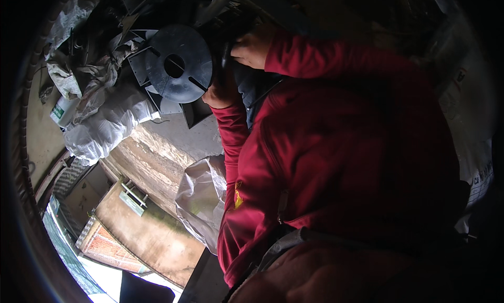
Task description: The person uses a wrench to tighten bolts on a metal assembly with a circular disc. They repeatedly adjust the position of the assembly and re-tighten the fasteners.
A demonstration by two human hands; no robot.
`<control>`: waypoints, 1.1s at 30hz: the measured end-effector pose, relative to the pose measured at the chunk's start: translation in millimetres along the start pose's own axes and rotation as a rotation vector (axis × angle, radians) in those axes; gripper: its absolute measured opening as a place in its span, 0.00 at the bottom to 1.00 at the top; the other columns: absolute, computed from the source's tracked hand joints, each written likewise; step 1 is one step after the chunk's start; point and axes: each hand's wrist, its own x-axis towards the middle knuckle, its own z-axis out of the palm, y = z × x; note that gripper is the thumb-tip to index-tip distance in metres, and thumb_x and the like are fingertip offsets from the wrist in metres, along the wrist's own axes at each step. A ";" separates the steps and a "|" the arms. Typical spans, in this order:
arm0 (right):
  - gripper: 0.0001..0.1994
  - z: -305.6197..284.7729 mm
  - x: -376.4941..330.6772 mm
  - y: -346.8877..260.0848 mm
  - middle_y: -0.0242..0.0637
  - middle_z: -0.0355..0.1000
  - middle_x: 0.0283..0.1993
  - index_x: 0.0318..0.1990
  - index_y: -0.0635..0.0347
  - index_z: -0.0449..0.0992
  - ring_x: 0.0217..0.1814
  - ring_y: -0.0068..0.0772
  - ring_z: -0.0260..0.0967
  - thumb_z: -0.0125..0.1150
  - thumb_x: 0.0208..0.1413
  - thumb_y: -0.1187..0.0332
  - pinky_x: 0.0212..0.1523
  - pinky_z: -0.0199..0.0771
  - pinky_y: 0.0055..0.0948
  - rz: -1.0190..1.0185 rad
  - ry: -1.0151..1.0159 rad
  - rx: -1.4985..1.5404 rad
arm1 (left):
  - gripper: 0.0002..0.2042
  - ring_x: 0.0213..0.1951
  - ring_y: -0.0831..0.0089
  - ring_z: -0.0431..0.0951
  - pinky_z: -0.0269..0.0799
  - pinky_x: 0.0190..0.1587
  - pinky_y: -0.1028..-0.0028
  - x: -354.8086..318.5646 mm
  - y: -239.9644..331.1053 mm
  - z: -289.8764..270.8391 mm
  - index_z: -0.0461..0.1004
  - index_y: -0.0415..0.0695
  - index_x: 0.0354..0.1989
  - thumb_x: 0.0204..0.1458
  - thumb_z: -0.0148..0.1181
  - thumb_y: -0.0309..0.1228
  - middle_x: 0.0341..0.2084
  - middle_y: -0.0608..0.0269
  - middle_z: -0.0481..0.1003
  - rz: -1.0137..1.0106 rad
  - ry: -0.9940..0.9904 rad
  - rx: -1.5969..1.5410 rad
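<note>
A round grey disc with a hole in its middle and slots toward its edge is at the upper left, over dark flat plates. My left hand is closed at the disc's lower right rim; part of its fingers is in shadow. Just above and to the right, my right hand is curled beside a dark object, too dim to name. Its fingertips are hidden in shadow. Dark angular pieces stick out below the disc.
Crumpled white plastic bags lie left of the disc, near a white bottle with a green label. A translucent sack stands beside my left arm. At the lower left, daylight falls past a tan wall. Pale sacks are at the right.
</note>
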 end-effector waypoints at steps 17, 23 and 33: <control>0.07 21.5 -2.6 -8.0 0.30 0.76 0.32 0.34 0.49 0.78 0.33 0.34 0.75 0.61 0.52 0.59 0.32 0.75 0.33 0.120 0.121 0.154 | 0.21 0.32 0.56 0.79 0.74 0.33 0.67 -35.4 16.5 -56.9 0.66 0.35 0.56 0.53 0.57 0.23 0.35 0.44 0.77 -0.174 -0.099 -0.236; 0.08 23.3 -3.8 -9.0 0.29 0.76 0.30 0.35 0.49 0.78 0.30 0.33 0.75 0.61 0.52 0.59 0.29 0.75 0.32 0.138 0.115 0.125 | 0.25 0.18 0.62 0.71 0.68 0.23 0.67 -23.8 36.5 -58.5 0.64 0.41 0.60 0.51 0.53 0.19 0.25 0.52 0.74 0.011 0.030 -0.146; 0.08 20.2 -4.5 -7.4 0.31 0.76 0.29 0.34 0.48 0.79 0.27 0.34 0.75 0.63 0.50 0.59 0.26 0.74 0.31 0.139 0.170 0.100 | 0.27 0.17 0.63 0.70 0.67 0.20 0.68 -20.5 35.8 -51.7 0.62 0.41 0.62 0.49 0.52 0.16 0.22 0.52 0.71 0.005 0.023 -0.304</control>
